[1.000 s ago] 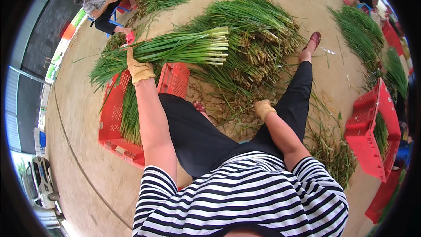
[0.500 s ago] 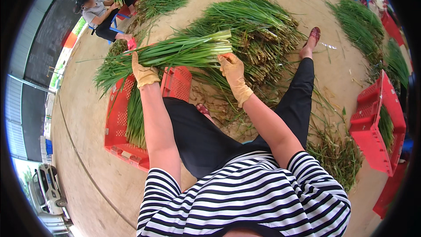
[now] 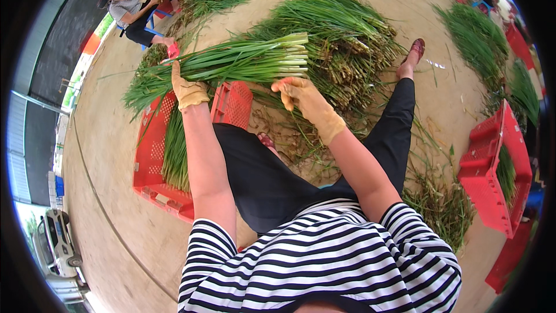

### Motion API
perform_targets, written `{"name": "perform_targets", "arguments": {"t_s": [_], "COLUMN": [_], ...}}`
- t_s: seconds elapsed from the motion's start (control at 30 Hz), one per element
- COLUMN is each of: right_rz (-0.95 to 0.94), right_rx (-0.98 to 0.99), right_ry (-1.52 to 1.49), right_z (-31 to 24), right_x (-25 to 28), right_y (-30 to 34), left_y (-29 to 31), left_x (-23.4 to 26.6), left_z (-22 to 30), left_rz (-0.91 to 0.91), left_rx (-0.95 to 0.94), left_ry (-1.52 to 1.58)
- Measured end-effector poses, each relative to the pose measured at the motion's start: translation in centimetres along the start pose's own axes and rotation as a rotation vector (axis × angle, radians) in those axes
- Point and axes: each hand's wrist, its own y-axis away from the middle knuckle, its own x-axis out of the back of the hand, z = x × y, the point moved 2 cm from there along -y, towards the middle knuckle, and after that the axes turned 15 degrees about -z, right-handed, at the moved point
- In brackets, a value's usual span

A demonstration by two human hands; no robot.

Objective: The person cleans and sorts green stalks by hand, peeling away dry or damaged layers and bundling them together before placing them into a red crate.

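A thick bunch of garlic chives (image 3: 249,61) lies across my left hand (image 3: 188,88), its green leaf tips to the left and its pale cut ends to the right. My left hand, in a tan glove, is closed around the leafy part, and the leaves hide some of its fingers. Just below the pale ends is my right hand (image 3: 304,104), gloved alike. Its fingers are apart and partly bent, with nothing seen in them. Beyond it on the ground is a large heap of chives (image 3: 347,40) with brown, dirty root ends.
Left of my legs stands a red crate (image 3: 153,188) holding more chives (image 3: 175,156). Loose trimmings (image 3: 443,211) litter the ground at right, near another red crate (image 3: 492,168). A seated person (image 3: 130,11) handles chives at far left. My foot (image 3: 412,52) is stretched out beside the heap.
My right hand has come away from the pale ends of the bunch, moving slightly down and left, and its fingers have opened. The left hand still holds the bunch in nearly the same place.
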Motion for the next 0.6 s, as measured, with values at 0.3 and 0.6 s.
{"name": "perform_targets", "arguments": {"t_s": [0.3, 0.6], "right_rz": [0.425, -0.074], "right_rx": [-0.059, 0.049], "right_ry": [0.467, 0.083], "right_z": [-2.5, -2.9], "right_x": [2.1, 0.4], "right_y": [-2.0, 2.1], "left_y": [1.8, 1.9], "left_x": [-3.2, -2.5], "left_z": [-0.9, 0.1], "left_rz": [-0.027, -0.006], "left_rx": [0.051, 0.024], "left_ry": [-0.005, -0.064]}}
